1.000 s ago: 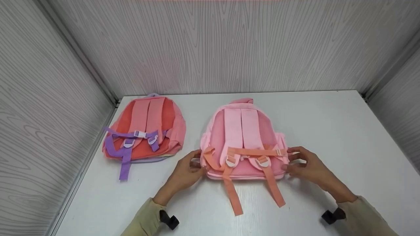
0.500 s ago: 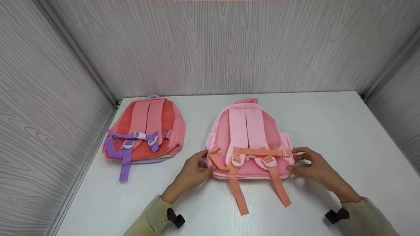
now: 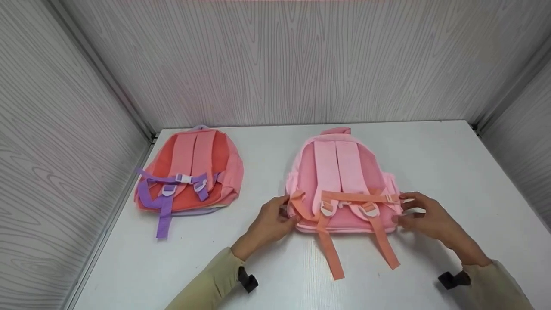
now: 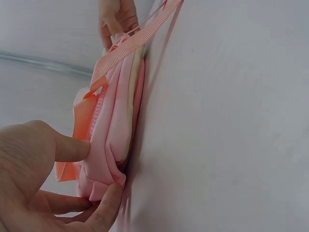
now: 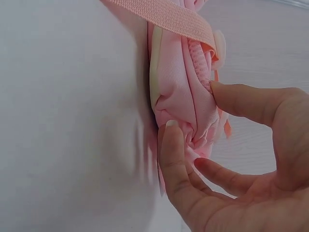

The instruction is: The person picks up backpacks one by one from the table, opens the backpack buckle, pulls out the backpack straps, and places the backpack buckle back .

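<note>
A pink backpack (image 3: 348, 172) lies on the table with its back panel and shoulder straps facing up, its orange webbing straps (image 3: 331, 254) trailing toward the near edge. At its lower left corner my left hand (image 3: 269, 221) grips the side between thumb and fingers. My right hand (image 3: 434, 217) holds the lower right corner the same way. In the left wrist view the thumb sits on the top of the pink fabric (image 4: 104, 140) and the fingers curl under it. From the right wrist, thumb and fingers pinch the bag's side (image 5: 186, 96). The bag's front is hidden underneath.
A coral-red backpack (image 3: 224, 150) with purple straps (image 3: 164, 215) lies to the left, also back side up. Grey wood-grain panels (image 3: 301, 60) wall the white table (image 3: 452, 163) at the back and both sides.
Both hands have slid the pink backpack to the right along the table, keeping hold of its lower corners. The coral-red backpack has stayed in place.
</note>
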Demonstrator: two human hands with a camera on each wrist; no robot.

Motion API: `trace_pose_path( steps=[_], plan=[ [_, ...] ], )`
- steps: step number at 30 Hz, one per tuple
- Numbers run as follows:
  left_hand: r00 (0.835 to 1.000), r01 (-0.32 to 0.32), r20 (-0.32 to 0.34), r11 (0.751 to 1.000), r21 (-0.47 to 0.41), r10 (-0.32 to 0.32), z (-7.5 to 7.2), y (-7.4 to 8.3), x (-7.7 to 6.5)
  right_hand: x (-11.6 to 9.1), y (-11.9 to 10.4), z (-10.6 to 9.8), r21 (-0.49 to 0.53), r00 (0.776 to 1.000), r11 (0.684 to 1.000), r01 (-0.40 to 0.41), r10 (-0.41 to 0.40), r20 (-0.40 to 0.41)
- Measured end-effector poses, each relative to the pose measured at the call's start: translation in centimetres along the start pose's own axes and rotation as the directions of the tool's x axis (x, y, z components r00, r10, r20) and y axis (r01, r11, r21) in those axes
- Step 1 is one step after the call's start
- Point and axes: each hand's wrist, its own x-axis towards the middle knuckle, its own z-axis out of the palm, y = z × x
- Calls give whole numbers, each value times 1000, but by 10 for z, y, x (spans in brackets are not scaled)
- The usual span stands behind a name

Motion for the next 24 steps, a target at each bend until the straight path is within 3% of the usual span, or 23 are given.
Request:
trace_pose_path(
  steps=[5, 12, 24],
  plan=[
    [1000, -18, 21, 999, 27, 18, 10, 7, 11, -2, 9, -8, -25, 1000, 999, -25, 24, -9],
    [993, -113, 35, 992, 53, 111, 23, 18, 27, -5, 17, -24, -55, 998, 997, -63, 62, -17],
    [992, -114, 72, 986, 118, 106, 50, 42, 58, -6, 41, -54, -96, 993, 989, -110, 106, -47]
  ],
)
